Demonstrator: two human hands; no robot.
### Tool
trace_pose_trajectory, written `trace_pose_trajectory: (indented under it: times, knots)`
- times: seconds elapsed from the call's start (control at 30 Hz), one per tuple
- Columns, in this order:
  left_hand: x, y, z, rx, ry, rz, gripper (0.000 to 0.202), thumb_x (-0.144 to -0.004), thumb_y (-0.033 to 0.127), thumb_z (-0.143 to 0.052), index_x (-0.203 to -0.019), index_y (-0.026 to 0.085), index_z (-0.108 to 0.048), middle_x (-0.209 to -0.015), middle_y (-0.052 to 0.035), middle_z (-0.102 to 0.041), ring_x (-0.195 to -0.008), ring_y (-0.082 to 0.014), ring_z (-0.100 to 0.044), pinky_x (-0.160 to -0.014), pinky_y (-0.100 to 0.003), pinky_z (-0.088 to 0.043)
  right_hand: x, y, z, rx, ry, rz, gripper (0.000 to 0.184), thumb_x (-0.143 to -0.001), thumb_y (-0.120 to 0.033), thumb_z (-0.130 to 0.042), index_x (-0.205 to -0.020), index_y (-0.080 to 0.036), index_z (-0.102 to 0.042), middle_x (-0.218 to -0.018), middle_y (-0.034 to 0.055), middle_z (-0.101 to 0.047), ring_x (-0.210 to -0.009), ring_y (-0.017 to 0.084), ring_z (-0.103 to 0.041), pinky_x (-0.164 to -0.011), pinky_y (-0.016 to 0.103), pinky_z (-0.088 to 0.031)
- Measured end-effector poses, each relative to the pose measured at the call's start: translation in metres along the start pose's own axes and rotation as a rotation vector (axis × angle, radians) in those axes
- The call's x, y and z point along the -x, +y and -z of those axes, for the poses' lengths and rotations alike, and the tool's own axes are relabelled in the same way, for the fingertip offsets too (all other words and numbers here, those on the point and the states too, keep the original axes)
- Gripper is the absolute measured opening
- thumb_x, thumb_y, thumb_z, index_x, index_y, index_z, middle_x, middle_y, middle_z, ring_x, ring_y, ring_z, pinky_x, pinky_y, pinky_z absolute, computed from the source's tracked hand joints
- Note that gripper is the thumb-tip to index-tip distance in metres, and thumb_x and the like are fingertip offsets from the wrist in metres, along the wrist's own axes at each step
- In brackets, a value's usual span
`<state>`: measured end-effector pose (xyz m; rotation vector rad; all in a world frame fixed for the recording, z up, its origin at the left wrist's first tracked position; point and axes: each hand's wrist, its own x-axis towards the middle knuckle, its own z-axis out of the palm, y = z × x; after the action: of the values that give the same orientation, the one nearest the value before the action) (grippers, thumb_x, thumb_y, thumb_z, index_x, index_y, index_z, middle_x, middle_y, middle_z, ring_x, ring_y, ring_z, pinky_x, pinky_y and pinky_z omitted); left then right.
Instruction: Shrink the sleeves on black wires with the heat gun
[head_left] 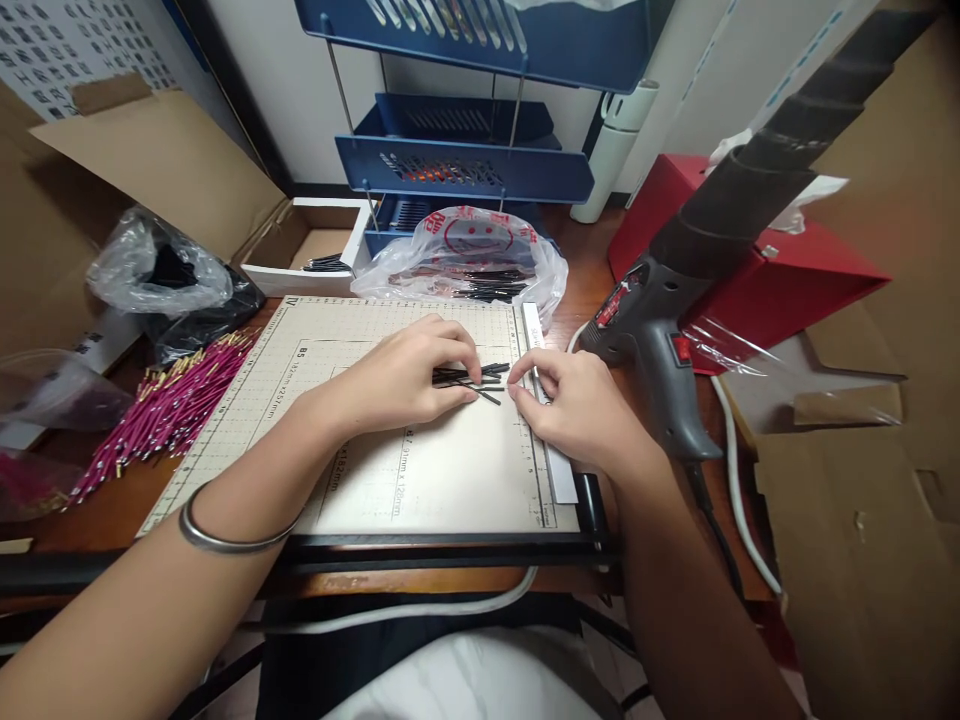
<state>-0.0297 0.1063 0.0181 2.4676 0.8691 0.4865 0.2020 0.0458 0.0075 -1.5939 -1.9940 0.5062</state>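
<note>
My left hand (420, 375) is curled over a small bundle of thin black wire-like pieces (491, 372), with their ends fanning out past its thumb and fingers to the right. Close to those ends, my right hand (566, 400) has its thumb and index finger brought near each other; whether anything small lies between them I cannot make out. Both hands rest over a cream cutting board (450, 480) printed with grid lines and paper sizes. A white strip (551, 430) runs along the board's right edge, partly beneath my right hand.
Behind the board lies a clear plastic bag (487, 255) of black pieces, beside a white box (300, 265). Magenta pieces with gold ends (169, 405) are heaped at left. A heat gun (660, 310) stands at right before a red box (810, 270). Blue shelves (465, 170) rise behind.
</note>
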Motion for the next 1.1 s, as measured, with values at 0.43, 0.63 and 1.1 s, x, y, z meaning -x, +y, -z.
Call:
trace_pose_trajectory:
  times: [0.43, 0.63, 1.1]
  knots:
    - [0.000, 0.003, -0.005, -0.018, 0.013, -0.009, 0.016, -0.095, 0.030, -0.065, -0.088, 0.022, -0.076, -0.110, -0.0064, -0.077, -0.110, -0.0258, -0.067, -0.101, -0.040, -0.049, -0.001, 0.001, 0.002, -0.008, -0.044, 0.014, 0.018, -0.086, -0.025, -0.069, -0.089, -0.019, -0.086, -0.053, -0.0057, -0.042, -0.057, 0.012, -0.036, -0.066, 0.031, -0.029]
    - [0.001, 0.007, -0.003, -0.031, 0.040, -0.007, 0.016, -0.096, 0.028, -0.064, -0.094, 0.021, -0.079, -0.111, -0.0069, -0.076, -0.110, -0.0256, -0.068, -0.101, -0.040, -0.050, 0.000, 0.002, 0.005, 0.035, 0.000, 0.020, 0.019, -0.084, -0.022, -0.065, -0.086, -0.018, -0.084, -0.054, -0.0049, -0.044, -0.054, 0.012, -0.036, -0.065, 0.031, -0.029]
    - [0.059, 0.069, -0.049, -0.441, 0.212, 0.193, 0.054, -0.110, 0.053, -0.050, -0.150, 0.020, -0.066, -0.155, -0.0155, -0.068, -0.145, -0.0390, -0.060, -0.127, -0.063, -0.038, -0.001, 0.004, -0.003, -0.068, -0.040, 0.055, 0.017, -0.087, -0.031, -0.075, -0.094, -0.020, -0.087, -0.051, -0.0081, -0.040, -0.052, 0.010, -0.031, -0.063, 0.030, -0.028]
